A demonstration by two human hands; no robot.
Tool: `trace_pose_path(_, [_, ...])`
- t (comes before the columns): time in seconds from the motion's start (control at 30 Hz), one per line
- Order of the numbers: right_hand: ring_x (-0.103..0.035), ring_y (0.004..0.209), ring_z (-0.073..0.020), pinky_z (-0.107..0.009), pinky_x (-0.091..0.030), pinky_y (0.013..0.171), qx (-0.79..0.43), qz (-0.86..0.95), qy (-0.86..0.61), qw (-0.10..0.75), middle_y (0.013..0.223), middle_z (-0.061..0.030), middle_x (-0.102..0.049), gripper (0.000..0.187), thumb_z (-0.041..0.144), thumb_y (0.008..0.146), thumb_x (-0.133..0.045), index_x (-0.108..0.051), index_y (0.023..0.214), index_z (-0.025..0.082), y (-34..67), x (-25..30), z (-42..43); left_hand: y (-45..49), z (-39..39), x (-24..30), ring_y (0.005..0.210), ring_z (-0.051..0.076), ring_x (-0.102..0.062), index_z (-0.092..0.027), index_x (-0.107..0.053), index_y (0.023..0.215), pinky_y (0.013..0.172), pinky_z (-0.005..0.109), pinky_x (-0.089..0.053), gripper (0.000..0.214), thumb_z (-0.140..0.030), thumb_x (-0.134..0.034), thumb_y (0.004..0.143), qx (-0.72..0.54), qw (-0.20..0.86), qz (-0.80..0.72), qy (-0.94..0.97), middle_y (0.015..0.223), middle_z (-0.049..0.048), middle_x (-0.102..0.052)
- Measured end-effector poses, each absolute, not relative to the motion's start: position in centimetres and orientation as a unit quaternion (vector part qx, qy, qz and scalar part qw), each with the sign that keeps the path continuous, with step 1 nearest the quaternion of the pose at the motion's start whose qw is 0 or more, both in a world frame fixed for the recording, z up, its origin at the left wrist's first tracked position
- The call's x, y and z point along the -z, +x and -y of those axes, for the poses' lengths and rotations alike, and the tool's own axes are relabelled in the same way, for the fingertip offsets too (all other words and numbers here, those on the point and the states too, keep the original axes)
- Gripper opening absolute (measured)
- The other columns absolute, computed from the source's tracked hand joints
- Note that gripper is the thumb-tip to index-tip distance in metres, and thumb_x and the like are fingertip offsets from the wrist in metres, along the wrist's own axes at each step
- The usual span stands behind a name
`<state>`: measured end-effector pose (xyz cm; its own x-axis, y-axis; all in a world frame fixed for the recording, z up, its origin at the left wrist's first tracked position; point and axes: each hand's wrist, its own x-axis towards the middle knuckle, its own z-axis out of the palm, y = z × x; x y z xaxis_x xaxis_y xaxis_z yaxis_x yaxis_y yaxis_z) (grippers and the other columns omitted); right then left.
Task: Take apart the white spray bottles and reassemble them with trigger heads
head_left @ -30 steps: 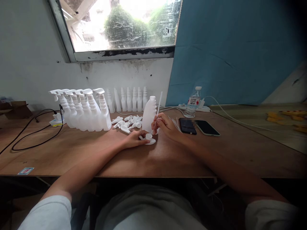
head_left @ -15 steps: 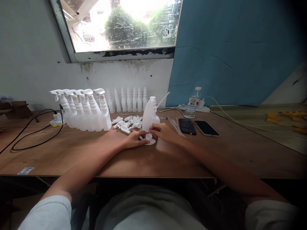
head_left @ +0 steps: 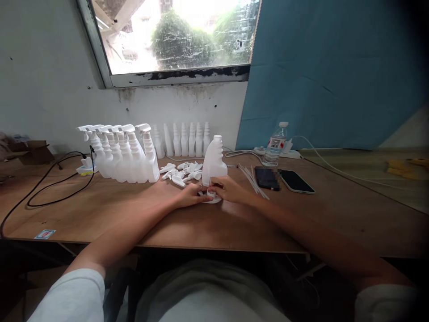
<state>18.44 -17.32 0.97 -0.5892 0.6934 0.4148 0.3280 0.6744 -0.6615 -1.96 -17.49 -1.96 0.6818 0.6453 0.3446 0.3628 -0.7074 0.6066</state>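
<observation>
My left hand and my right hand meet on the wooden table, both closed around a small white spray-head part lying flat there. Just behind my fingers stands an open white plastic bottle without a top. A heap of loose white trigger heads lies to its left. Thin white dip tubes are spread out to the right of my right hand.
Several finished spray bottles stand in a row at the left, with bare bottles against the wall. Two dark phones, a water bottle, a power strip with white cable, and a black cable lie around.
My right hand has come down from holding a white tube upright beside the bottle to the part on the table; the tube no longer shows. The view has shifted slightly.
</observation>
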Motion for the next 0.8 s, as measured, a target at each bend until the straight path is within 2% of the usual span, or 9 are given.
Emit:
trace_pose_path(0.13, [-0.042, 0.051, -0.0083, -0.022, -0.031, 0.049, -0.321, 0.820, -0.315, 0.354, 0.057, 0.0028, -0.050, 0.032, 0.045, 0.080, -0.063, -0.056, 0.071, 0.016, 18.7, -1.1, 17.5, -1.7, 17.6, 1.8, 0.085, 0.017, -0.067, -0.015, -0.065, 0.119, 0.077, 0.024, -0.050, 0.044, -0.045, -0.060, 0.088, -0.285, 0.205, -0.291, 0.890, 0.099, 0.0038, -0.072])
trace_pose_path(0.23, [-0.046, 0.049, -0.0084, -0.022, -0.035, 0.048, -0.377, 0.784, -0.323, 0.373, 0.061, 0.0030, -0.052, 0.042, 0.057, 0.078, -0.064, -0.056, 0.086, 0.017, 19.3, -1.3, 17.7, -1.7, 17.7, 1.4, 0.087, 0.020, -0.065, -0.015, -0.068, 0.110, 0.080, 0.028, -0.051, 0.040, -0.046, -0.063, 0.085, -0.317, 0.149, -0.292, 0.890, 0.099, 0.0067, -0.072])
trace_pose_path(0.33, [-0.035, 0.038, -0.0055, -0.020, -0.028, 0.039, -0.432, 0.745, -0.340, 0.378, 0.050, 0.0059, -0.040, 0.052, 0.069, 0.083, -0.050, -0.049, 0.074, 0.017, 19.8, -1.8, 18.0, -2.2, 17.8, 0.2, 0.096, 0.024, -0.061, -0.014, -0.068, 0.105, 0.089, 0.038, -0.048, 0.038, -0.046, -0.062, 0.085, -0.359, 0.087, -0.291, 0.882, 0.101, 0.0116, -0.070])
trace_pose_path(0.4, [-0.031, 0.032, -0.0052, -0.021, -0.022, 0.034, -0.473, 0.732, -0.351, 0.342, 0.044, 0.0050, -0.038, 0.059, 0.072, 0.085, -0.042, -0.049, 0.067, 0.016, 20.0, -2.5, 18.4, -2.7, 17.8, -1.2, 0.101, 0.026, -0.059, -0.016, -0.066, 0.109, 0.094, 0.043, -0.044, 0.035, -0.043, -0.058, 0.089, -0.374, 0.001, -0.281, 0.884, 0.104, 0.0126, -0.069])
trace_pose_path(0.47, [-0.038, 0.032, -0.0067, -0.021, -0.022, 0.031, -0.510, 0.729, -0.348, 0.294, 0.051, -0.0016, -0.052, 0.062, 0.072, 0.085, -0.043, -0.056, 0.073, 0.012, 19.8, -3.6, 19.1, -3.1, 17.7, -3.0, 0.104, 0.026, -0.059, -0.019, -0.063, 0.114, 0.093, 0.044, -0.042, 0.030, -0.037, -0.053, 0.093, -0.368, -0.128, -0.253, 0.885, 0.107, 0.0112, -0.069])
trace_pose_path(0.53, [-0.046, 0.035, -0.0068, -0.020, -0.023, 0.031, -0.548, 0.721, -0.321, 0.276, 0.071, -0.0077, -0.065, 0.058, 0.068, 0.083, -0.052, -0.061, 0.089, 0.011, 19.3, -5.2, 19.9, -3.1, 17.7, -5.1, 0.106, 0.025, -0.058, -0.022, -0.059, 0.121, 0.092, 0.043, -0.042, 0.029, -0.031, -0.051, 0.095, -0.353, -0.245, -0.213, 0.878, 0.113, 0.0095, -0.068])
trace_pose_path(0.6, [-0.044, 0.034, -0.0038, -0.017, -0.021, 0.030, -0.582, 0.706, -0.278, 0.293, 0.078, -0.0068, -0.067, 0.048, 0.060, 0.081, -0.063, -0.059, 0.091, 0.013, 18.8, -7.2, 20.5, -2.7, 17.7, -7.5, 0.112, 0.024, -0.057, -0.026, -0.055, 0.126, 0.094, 0.042, -0.040, 0.031, -0.026, -0.048, 0.096, -0.352, -0.301, -0.182, 0.867, 0.120, 0.0076, -0.066])
trace_pose_path(0.7, [-0.041, 0.033, -0.0028, -0.018, -0.022, 0.029, -0.559, 0.718, -0.231, 0.344, 0.070, -0.0038, -0.065, 0.037, 0.046, 0.078, -0.072, -0.058, 0.081, 0.012, 18.8, -11.2, 20.7, -1.8, 17.8, -11.3, 0.122, 0.025, -0.051, -0.029, -0.052, 0.128, 0.101, 0.044, -0.036, 0.033, -0.024, -0.049, 0.095, -0.413, -0.330, -0.189, 0.827, 0.126, 0.0062, -0.061])
trace_pose_path(0.8, [-0.046, 0.038, -0.0056, -0.019, -0.029, 0.032, -0.453, 0.722, -0.189, 0.487, 0.065, 0.0002, -0.061, 0.034, 0.045, 0.077, -0.075, -0.060, 0.086, 0.015, 20.1, -15.6, 19.9, -0.8, 17.2, -14.2, 0.125, 0.027, -0.047, -0.026, -0.048, 0.127, 0.102, 0.044, -0.037, 0.038, -0.026, -0.057, 0.090, -0.553, -0.291, -0.238, 0.743, 0.127, 0.0090, -0.057])
